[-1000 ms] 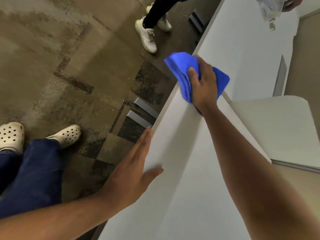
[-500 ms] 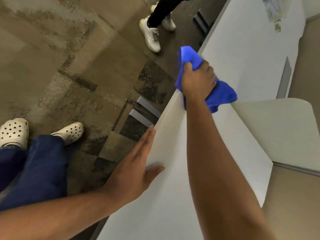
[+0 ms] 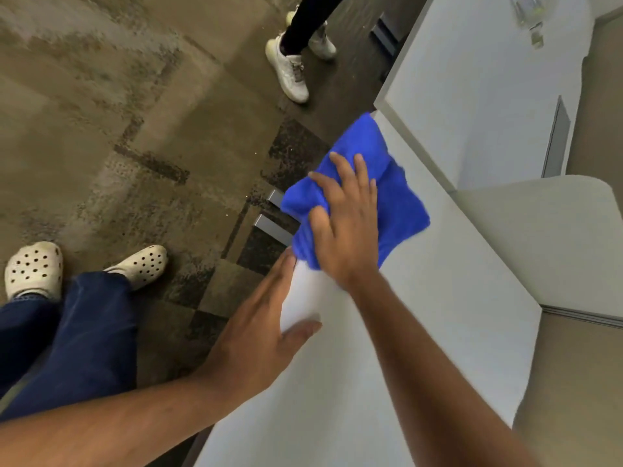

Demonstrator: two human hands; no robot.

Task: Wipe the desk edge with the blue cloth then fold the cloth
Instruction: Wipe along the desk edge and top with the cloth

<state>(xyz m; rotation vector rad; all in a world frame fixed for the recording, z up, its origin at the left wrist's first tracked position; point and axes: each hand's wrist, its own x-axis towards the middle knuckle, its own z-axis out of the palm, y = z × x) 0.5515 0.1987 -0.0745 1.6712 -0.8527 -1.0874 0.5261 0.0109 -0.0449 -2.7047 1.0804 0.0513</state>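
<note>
The blue cloth point(image 3: 394, 200) lies crumpled over the left edge of the white desk point(image 3: 421, 315), part of it hanging past the edge. My right hand point(image 3: 347, 224) presses down on the cloth with fingers spread and the thumb wrapped over its left fold. My left hand point(image 3: 263, 335) rests flat and open on the desk edge just below the cloth, its fingertips almost touching the cloth's lower corner, holding nothing.
A second white desk point(image 3: 478, 82) continues beyond, with a clear plastic bag point(image 3: 529, 15) at its far end. A beige chair or panel point(image 3: 553, 244) stands to the right. Another person's white sneakers point(image 3: 293, 72) stand on the carpet ahead. My own clogs point(image 3: 141, 264) are at left.
My right hand slid the cloth back along the desk edge toward me and flattened from a bunched grip to spread fingers. The left hand stayed where it was.
</note>
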